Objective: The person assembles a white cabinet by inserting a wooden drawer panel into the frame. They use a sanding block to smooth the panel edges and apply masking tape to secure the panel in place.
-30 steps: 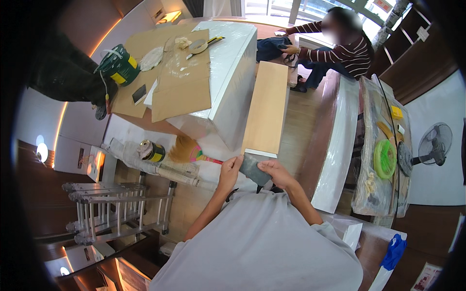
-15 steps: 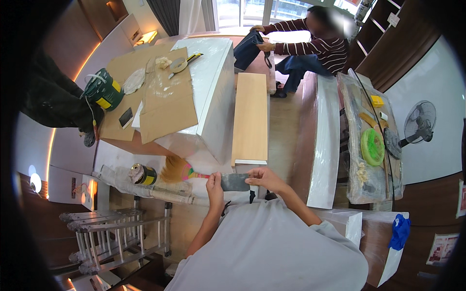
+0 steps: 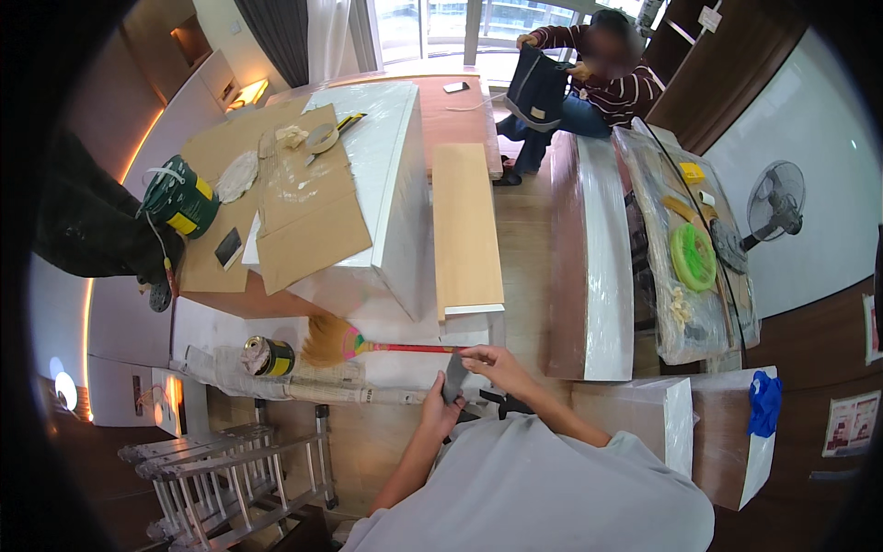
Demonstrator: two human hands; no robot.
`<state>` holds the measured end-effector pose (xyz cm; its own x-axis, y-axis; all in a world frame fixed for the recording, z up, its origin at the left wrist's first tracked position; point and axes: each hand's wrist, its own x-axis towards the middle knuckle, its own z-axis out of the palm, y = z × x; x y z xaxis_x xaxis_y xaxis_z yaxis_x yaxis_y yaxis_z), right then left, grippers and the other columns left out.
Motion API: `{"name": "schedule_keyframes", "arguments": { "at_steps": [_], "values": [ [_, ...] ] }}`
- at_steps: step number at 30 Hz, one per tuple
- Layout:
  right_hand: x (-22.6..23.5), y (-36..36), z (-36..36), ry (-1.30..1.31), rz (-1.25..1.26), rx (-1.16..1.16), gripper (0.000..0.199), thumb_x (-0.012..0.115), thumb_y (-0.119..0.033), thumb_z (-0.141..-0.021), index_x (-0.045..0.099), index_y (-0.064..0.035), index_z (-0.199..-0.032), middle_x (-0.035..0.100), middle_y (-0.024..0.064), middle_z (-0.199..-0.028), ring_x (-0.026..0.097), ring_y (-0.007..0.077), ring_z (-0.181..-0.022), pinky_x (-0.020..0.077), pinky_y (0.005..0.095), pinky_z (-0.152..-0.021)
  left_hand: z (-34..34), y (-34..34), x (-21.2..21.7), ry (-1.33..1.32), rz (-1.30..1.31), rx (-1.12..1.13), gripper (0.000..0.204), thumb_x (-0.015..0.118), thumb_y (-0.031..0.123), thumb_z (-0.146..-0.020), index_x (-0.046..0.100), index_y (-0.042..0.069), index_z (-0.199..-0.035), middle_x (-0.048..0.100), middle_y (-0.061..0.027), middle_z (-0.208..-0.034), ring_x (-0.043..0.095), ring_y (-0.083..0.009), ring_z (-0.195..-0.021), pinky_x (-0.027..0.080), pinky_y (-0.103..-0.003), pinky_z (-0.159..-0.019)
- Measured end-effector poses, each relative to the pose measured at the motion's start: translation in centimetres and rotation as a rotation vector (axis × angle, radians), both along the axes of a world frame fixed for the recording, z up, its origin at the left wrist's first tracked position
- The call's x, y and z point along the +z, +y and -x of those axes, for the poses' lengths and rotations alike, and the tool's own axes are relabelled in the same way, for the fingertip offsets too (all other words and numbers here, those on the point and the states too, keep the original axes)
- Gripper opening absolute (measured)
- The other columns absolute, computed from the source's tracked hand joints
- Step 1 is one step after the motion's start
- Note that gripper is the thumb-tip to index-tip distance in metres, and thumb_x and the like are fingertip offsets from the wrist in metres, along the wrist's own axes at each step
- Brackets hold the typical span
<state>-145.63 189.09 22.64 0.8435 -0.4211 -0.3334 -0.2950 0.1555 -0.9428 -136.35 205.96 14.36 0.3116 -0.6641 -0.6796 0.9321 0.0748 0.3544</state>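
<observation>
A piece of dark grey sandpaper (image 3: 453, 379) is held in front of my body, turned nearly on edge. My left hand (image 3: 440, 410) is closed around its lower end, with the thumb against one face. The fingers of my right hand (image 3: 495, 367) pinch it near the upper end. Just beyond my hands is a light wooden drawer-like box (image 3: 467, 230) with a white near edge. A straw broom (image 3: 329, 340) lies to the left, its red handle reaching toward my hands.
An open paint can (image 3: 269, 357) and metal ladder (image 3: 230, 474) are at left. Cardboard (image 3: 308, 207) on the wrapped cabinet bears a green bucket (image 3: 184, 198). At right are a wrapped panel (image 3: 598, 267) and fan (image 3: 775, 198). A seated person (image 3: 589, 87) holds a dark bag (image 3: 536, 92).
The sandpaper has turned from broad side showing to nearly edge-on, and my hands have moved lower and slightly right. The other person has shifted the bag to the right, off the far surface.
</observation>
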Motion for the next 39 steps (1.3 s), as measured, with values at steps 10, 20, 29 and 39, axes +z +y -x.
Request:
{"name": "schedule_keyframes", "arguments": {
  "at_steps": [10, 20, 29, 39],
  "values": [
    [-1.7, -1.3, 7.7, -0.11, 0.015, -0.176, 0.061, 0.057, -0.022, -0.102, 0.032, -0.0023, -0.154, 0.051, 0.014, -0.144, 0.051, 0.019, -0.128, 0.0419, 0.0327, -0.105, 10.3, -5.8, 2.8, 0.012, 0.055, -0.146, 0.028, 0.048, 0.042, -0.105, 0.056, 0.016, -0.113, 0.068, 0.0, -0.107, 0.063, -0.0147, -0.095, 0.046, -0.031, -0.081],
    [-8.0, -15.4, 30.0, 0.166, -0.026, -0.197, 0.042, 0.059, -0.037, -0.101, 0.063, 0.0005, -0.119, 0.066, 0.005, -0.085, 0.061, 0.0132, -0.079, 0.0503, 0.0281, -0.071, 24.7, -12.8, 1.7, -0.112, -0.123, -0.294, 0.028, 0.049, 0.036, -0.105, 0.054, 0.01, -0.114, 0.069, -0.0076, -0.109, 0.065, -0.0146, -0.094, 0.048, -0.028, -0.08],
    [-7.6, -18.8, 39.0, 0.143, -0.055, -0.459, 0.035, 0.062, -0.036, -0.1, 0.066, -0.0024, -0.094, 0.063, 0.002, -0.077, 0.056, 0.0102, -0.066, 0.0471, 0.0277, -0.063, 27.5, -17.6, 4.4, -0.422, -0.198, -0.388, 0.025, 0.053, 0.032, -0.104, 0.054, 0.01, -0.116, 0.071, -0.0076, -0.105, 0.066, -0.0123, -0.087, 0.05, -0.027, -0.074],
    [-7.0, -19.8, 27.2, 0.103, -0.014, -0.064, 0.033, 0.061, -0.033, -0.1, 0.065, -0.0009, -0.095, 0.066, 0.0037, -0.083, 0.059, 0.0114, -0.075, 0.0484, 0.0285, -0.071, 22.3, -17.3, 2.6, -1.437, -0.382, -0.767, 0.054, 0.066, 0.033, -0.095, 0.055, -0.003, -0.133, 0.063, -0.024, -0.126, 0.06, -0.0375, -0.121, 0.047, -0.041, -0.104]
  ]
}}
